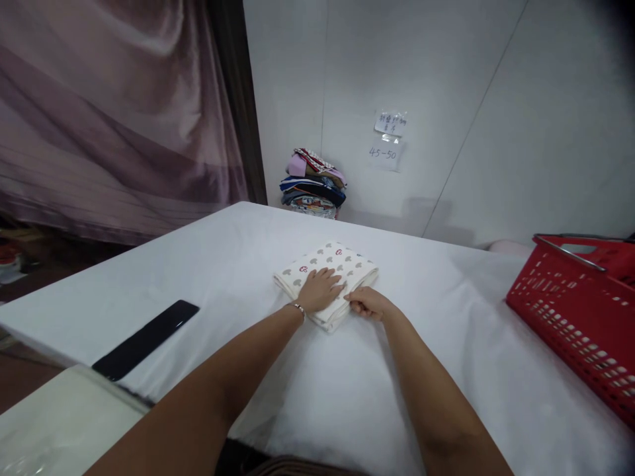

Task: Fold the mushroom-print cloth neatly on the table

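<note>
A cream cloth (321, 259) with grey and red mushroom-like prints lies folded in layers on the white-covered table. Resting flat on its top is my left hand (320, 289), fingers stretched out, with a bracelet at the wrist. At the cloth's near right edge my right hand (368, 303) is closed, thumb and forefinger pinching the edge. The remaining fingers of that hand are curled under. Part of the cloth is hidden beneath my left hand.
The white table (228, 244) carries a black flat panel (146, 339) at left and a red plastic basket (575, 317) at right. A pile of folded fabrics (313, 185) stands behind the far edge. Paper notes (385, 153) hang on the wall; a pinkish curtain (114, 119) hangs at left.
</note>
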`<state>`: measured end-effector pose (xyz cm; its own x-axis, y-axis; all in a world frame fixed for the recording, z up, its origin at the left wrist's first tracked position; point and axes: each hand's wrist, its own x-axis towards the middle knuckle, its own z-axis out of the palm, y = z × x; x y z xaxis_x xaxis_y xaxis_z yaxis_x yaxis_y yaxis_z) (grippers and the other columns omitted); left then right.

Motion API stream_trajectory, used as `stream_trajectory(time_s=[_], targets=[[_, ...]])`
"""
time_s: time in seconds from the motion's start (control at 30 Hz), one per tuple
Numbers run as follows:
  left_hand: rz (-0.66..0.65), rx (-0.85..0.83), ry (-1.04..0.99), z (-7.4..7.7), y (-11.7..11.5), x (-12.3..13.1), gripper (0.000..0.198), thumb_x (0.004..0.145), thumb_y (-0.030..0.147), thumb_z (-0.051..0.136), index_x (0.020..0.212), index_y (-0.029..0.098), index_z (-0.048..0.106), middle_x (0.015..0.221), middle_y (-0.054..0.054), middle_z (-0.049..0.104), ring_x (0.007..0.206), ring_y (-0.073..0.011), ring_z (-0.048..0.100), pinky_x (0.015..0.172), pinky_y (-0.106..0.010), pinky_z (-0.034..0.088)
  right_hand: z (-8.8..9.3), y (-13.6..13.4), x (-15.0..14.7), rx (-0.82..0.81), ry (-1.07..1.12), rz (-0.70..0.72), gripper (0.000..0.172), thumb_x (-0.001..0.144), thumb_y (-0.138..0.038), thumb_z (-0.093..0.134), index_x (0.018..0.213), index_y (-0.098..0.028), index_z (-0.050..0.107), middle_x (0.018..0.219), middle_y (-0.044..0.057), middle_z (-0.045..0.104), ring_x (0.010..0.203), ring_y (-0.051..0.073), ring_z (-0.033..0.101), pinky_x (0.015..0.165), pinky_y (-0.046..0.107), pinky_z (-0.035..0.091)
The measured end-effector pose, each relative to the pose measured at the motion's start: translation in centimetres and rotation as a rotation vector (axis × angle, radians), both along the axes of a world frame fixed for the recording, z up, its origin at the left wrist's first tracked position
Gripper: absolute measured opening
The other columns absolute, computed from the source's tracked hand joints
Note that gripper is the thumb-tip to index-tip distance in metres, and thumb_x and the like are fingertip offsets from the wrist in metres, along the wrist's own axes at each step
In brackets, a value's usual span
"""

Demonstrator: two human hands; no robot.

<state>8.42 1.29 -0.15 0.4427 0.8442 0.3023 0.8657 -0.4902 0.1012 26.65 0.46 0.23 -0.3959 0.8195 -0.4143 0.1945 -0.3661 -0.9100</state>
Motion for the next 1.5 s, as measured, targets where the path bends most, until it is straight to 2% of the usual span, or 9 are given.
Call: stream_trajectory(time_s=[0.23, 0.37, 0.6, 0.77, 0.93, 1.03, 1.13, 1.3, 1.5], targets=[[-0.012, -0.047, 0.035, 0.4, 0.5, -0.1, 0.036, 0.089, 0.042, 0.037, 0.120, 0.028, 0.051, 0.135, -0.004, 0.045, 0.125, -0.0217, 0.036, 0.101, -0.045, 0.029, -0.2, 0.0, 0.4, -0.042, 0.032, 0.054, 0.032, 0.073, -0.035, 0.062, 0.052, -0.017, 0.046, 0.036, -0.006, 0.047, 0.027, 0.004, 0.032, 0.027, 0.015, 0.019], [-0.024, -0.083, 0.030, 0.4, 0.2, 0.3, 0.039, 0.091, 0.044, 0.032, 0.122, 0.029, 0.049, 0.137, -0.005, 0.044, 0.126, -0.0234, 0.035, 0.100, -0.048, 0.030, -0.7, 0.5, 1.5, -0.024, 0.057, 0.084, 0.028, 0.070, -0.039, 0.066, 0.061, -0.016, 0.053, 0.040, -0.004, 0.052, 0.029, 0.005, 0.036, 0.028, 0.016, 0.021], [-0.067, 0.001, 0.036, -0.9, -0.5, 0.6, 0.040, 0.092, 0.041, 0.030, 0.126, 0.030, 0.046, 0.137, -0.003, 0.042, 0.128, -0.0249, 0.033, 0.104, -0.050, 0.023, -2.4, 2.8, 4.1, 0.228, 0.047, -0.513, 0.019, 0.070, -0.034, 0.059, 0.077, -0.017, 0.056, 0.055, -0.004, 0.056, 0.037, 0.005, 0.044, 0.032, 0.015, 0.026], [-0.073, 0.009, 0.021, -0.7, -0.6, 0.7, 0.040, 0.092, 0.041, 0.029, 0.126, 0.029, 0.047, 0.137, -0.004, 0.043, 0.128, -0.0251, 0.033, 0.105, -0.051, 0.022, -3.1, 3.8, 4.4, 0.345, -0.036, -0.735, 0.032, 0.069, -0.031, 0.056, 0.098, -0.018, 0.054, 0.073, 0.001, 0.061, 0.049, 0.008, 0.053, 0.034, 0.016, 0.031], [-0.077, 0.003, 0.007, -0.4, -0.9, 0.7, 0.040, 0.092, 0.041, 0.030, 0.127, 0.030, 0.045, 0.139, -0.004, 0.040, 0.129, -0.0253, 0.031, 0.104, -0.052, 0.024, -2.8, 5.4, 4.3, 0.463, -0.201, -0.734, 0.044, 0.068, -0.028, 0.054, 0.111, -0.019, 0.054, 0.093, 0.003, 0.063, 0.060, 0.010, 0.057, 0.042, 0.018, 0.039], [-0.079, -0.002, -0.017, -0.3, -0.9, 0.6, 0.041, 0.093, 0.041, 0.028, 0.129, 0.031, 0.043, 0.142, -0.003, 0.036, 0.131, -0.0248, 0.029, 0.104, -0.052, 0.023, -2.2, 6.3, 4.5, 0.558, -0.321, -0.674, 0.035, 0.066, -0.023, 0.052, 0.100, -0.021, 0.063, 0.094, 0.001, 0.065, 0.079, 0.013, 0.059, 0.063, 0.020, 0.046], [-0.104, -0.022, -0.021, -0.4, -0.8, 0.5, 0.041, 0.094, 0.041, 0.024, 0.130, 0.033, 0.043, 0.142, -0.001, 0.036, 0.132, -0.0240, 0.028, 0.105, -0.051, 0.021, -1.9, 6.4, 4.6, 0.619, -0.436, -0.629, 0.028, 0.066, -0.020, 0.048, 0.087, -0.023, 0.067, 0.091, 0.000, 0.067, 0.089, 0.016, 0.057, 0.076, 0.023, 0.044], [-0.116, -0.048, -0.015, -0.6, -0.7, 0.6, 0.041, 0.094, 0.040, 0.023, 0.127, 0.036, 0.046, 0.138, 0.001, 0.042, 0.130, -0.0235, 0.031, 0.106, -0.052, 0.019, -2.9, 6.0, 4.6, 0.632, -0.567, -0.679, 0.027, 0.071, -0.026, 0.045, 0.088, -0.025, 0.067, 0.092, 0.002, 0.065, 0.090, 0.018, 0.056, 0.076, 0.025, 0.043], [-0.117, -0.063, -0.033, -0.4, -0.8, 0.8, 0.041, 0.094, 0.041, 0.023, 0.127, 0.035, 0.047, 0.139, 0.000, 0.042, 0.129, -0.0239, 0.032, 0.106, -0.053, 0.019, -3.3, 6.1, 5.5, 0.665, -0.528, -0.630, 0.030, 0.071, -0.025, 0.045, 0.091, -0.021, 0.067, 0.090, 0.003, 0.067, 0.083, 0.018, 0.060, 0.076, 0.027, 0.046]])
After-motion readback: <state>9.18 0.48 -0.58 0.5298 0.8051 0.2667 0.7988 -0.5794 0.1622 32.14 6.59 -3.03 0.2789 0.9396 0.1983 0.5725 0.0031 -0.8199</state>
